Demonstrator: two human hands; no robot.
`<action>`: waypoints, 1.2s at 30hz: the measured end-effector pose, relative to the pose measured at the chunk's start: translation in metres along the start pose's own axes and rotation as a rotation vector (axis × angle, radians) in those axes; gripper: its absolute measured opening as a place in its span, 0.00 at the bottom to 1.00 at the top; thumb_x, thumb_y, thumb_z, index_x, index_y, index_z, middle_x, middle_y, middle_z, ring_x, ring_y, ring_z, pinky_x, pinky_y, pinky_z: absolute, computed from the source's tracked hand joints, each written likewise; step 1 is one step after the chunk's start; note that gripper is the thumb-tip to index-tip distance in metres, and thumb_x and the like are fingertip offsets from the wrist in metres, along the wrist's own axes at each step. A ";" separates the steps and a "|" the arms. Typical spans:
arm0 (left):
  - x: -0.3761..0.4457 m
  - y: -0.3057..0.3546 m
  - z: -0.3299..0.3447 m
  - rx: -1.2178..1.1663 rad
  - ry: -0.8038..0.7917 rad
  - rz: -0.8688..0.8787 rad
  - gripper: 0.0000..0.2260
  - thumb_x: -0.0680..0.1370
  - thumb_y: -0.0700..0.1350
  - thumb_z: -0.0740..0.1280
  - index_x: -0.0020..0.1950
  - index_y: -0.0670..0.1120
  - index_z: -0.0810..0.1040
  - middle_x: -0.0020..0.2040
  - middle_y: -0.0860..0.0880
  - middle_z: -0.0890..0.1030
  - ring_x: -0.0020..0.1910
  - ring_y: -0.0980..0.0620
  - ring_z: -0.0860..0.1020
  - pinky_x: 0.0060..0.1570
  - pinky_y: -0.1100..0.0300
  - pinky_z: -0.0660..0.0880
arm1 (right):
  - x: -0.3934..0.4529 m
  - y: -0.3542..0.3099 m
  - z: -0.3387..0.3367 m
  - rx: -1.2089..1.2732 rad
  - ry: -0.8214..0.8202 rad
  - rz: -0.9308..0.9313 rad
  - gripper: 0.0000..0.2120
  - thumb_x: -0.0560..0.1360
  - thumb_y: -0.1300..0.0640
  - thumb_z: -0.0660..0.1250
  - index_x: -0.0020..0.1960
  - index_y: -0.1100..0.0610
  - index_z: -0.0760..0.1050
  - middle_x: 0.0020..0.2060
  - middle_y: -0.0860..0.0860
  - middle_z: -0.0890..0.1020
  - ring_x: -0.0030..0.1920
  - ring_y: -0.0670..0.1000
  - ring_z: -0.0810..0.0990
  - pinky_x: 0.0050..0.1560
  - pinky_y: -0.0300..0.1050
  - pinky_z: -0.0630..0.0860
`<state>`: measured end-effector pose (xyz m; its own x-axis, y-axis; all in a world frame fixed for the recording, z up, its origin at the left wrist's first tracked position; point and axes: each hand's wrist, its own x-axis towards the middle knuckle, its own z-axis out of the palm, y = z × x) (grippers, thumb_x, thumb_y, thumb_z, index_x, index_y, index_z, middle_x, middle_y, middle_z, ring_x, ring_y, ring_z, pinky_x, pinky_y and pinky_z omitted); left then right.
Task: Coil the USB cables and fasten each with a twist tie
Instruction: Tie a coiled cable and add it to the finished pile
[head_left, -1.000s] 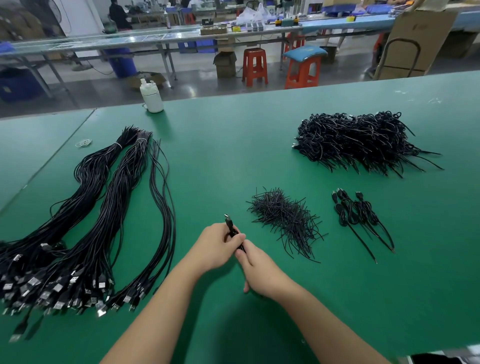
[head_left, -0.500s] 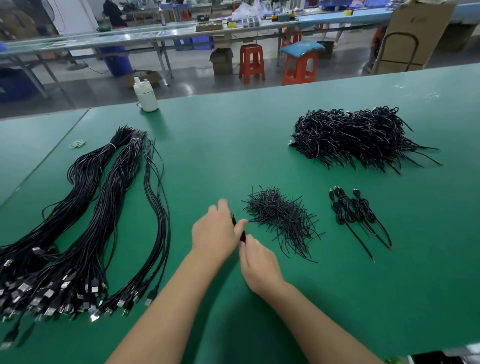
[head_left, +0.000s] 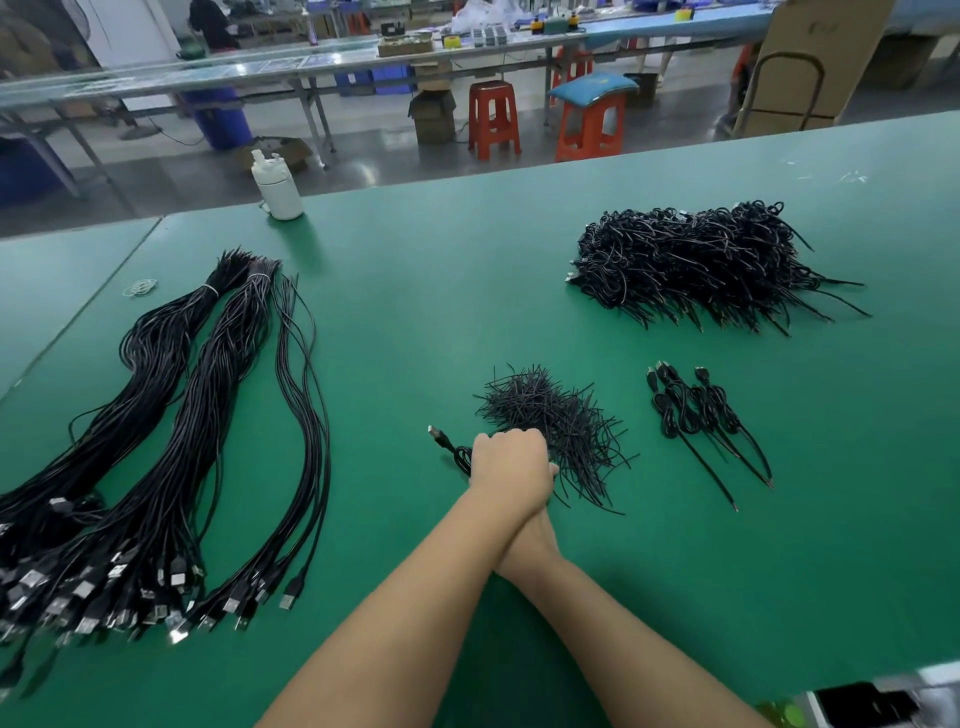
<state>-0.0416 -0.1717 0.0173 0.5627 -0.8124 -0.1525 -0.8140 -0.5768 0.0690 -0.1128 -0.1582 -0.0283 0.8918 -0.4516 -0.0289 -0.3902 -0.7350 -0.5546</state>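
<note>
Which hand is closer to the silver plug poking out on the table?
Left. The left hand sits right beside the plug, gripping its cable. The right hand is mostly hidden under it, only its wrist end showing, farther back.

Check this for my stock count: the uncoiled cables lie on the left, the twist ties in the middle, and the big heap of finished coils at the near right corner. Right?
One slip: the head view shows the big heap of coils at the far right. The uncoiled cables do lie left, the twist ties in the middle.
</note>
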 end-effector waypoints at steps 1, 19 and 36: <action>0.002 -0.001 0.002 -0.010 -0.014 -0.015 0.13 0.81 0.56 0.63 0.45 0.48 0.69 0.41 0.49 0.77 0.44 0.45 0.75 0.48 0.52 0.65 | 0.002 0.001 -0.001 0.008 0.012 -0.017 0.19 0.82 0.56 0.58 0.72 0.57 0.66 0.73 0.57 0.68 0.73 0.55 0.64 0.71 0.49 0.57; 0.009 0.007 -0.005 -0.053 -0.134 -0.034 0.10 0.75 0.39 0.63 0.35 0.47 0.67 0.33 0.50 0.73 0.32 0.50 0.69 0.45 0.52 0.65 | 0.009 0.009 0.005 0.080 -0.019 0.073 0.06 0.79 0.53 0.60 0.52 0.48 0.63 0.49 0.47 0.68 0.52 0.47 0.68 0.49 0.39 0.64; -0.043 -0.037 -0.050 -0.105 0.504 0.076 0.06 0.75 0.44 0.65 0.48 0.51 0.82 0.45 0.51 0.81 0.48 0.49 0.76 0.49 0.54 0.68 | 0.019 0.006 0.001 0.344 0.081 0.208 0.06 0.81 0.55 0.57 0.49 0.56 0.71 0.44 0.55 0.80 0.45 0.58 0.77 0.43 0.48 0.71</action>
<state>-0.0289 -0.1199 0.0707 0.5234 -0.7773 0.3490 -0.8508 -0.4993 0.1638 -0.0977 -0.1706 -0.0325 0.7758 -0.6211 -0.1115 -0.4483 -0.4181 -0.7901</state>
